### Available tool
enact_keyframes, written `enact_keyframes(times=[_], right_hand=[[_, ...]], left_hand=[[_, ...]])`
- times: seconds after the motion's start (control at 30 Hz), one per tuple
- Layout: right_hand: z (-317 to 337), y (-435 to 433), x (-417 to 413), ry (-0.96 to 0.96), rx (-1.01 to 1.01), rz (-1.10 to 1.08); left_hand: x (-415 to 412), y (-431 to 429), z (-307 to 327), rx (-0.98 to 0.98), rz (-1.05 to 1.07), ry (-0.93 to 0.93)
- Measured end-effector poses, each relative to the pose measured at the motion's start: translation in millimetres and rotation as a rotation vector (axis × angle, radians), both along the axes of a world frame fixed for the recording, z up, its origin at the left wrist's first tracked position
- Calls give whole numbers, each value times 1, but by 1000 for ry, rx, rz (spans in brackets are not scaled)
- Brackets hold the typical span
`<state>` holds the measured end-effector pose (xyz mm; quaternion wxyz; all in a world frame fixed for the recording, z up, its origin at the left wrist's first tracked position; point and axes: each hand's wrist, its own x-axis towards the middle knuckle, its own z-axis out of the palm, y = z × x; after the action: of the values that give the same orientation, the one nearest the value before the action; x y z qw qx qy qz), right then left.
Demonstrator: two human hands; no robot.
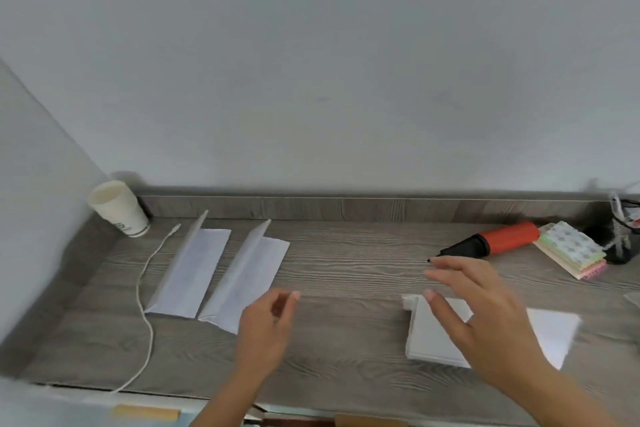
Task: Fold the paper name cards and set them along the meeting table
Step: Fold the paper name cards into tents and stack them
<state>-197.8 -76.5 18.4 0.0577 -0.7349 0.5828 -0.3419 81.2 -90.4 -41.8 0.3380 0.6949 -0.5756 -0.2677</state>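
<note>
Nearest us, our left hand (266,326) hangs with fingers loosely curled and nothing in them, over the near right corner of the second folded name card (249,274). The hand hides that corner, so we cannot tell whether a fingertip touches the paper. Our right hand (485,308) is spread wide with straight fingers over the stack of white paper (429,336), which we judge to be the supply for the next card. That spread would suit sliding off a top sheet. Palm and wrist cover the stack's middle, so its depth and any crease stay unclear.

Further left, the first folded name card (192,267) lies just beside the second. The two are parallel, each with a flap raised along its left edge, probably set in a row on the wooden table (346,253) for even spacing. A white cord (147,302) trails past them.

Farther back lie a red-and-black marker (498,241), likely for writing names, and a pad of coloured sticky notes (571,250). A paper cup (117,208) stands in the corner. A dark object (621,243) at the right edge is cut off.
</note>
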Motion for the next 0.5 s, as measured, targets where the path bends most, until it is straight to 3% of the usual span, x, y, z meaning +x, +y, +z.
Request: enact_keyframes(times=[0.07,0.23,0.37,0.5], right_hand=[[-3,-12,25,-8,17,119],[-20,-40,76,120,104,269],[-39,-54,95,180,219,281],[-43,-59,95,141,307,273]], left_hand=[[33,10,-8,99,164,189],[84,21,-18,485,562,969],[104,7,-32,425,616,1349],[106,-9,-23,298,614,1511]])
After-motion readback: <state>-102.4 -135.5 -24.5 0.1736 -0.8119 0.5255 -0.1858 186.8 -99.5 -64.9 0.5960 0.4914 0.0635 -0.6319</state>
